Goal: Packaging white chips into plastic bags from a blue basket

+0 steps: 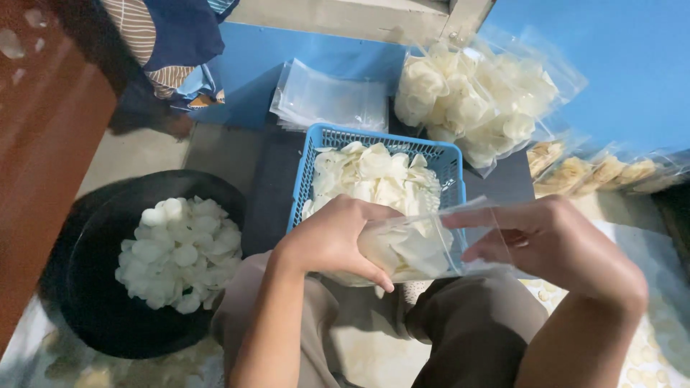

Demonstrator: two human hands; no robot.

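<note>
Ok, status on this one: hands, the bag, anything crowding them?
Left hand pressing white crackers into clear plastic bag. Right hand holds the bag's mouth open. Blue plastic basket of crackers directly behind; black round tub off to the left.

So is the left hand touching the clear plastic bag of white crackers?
Touching. The head view shows the left hand with fingers wrapped over the near end of the clear bag.
</note>
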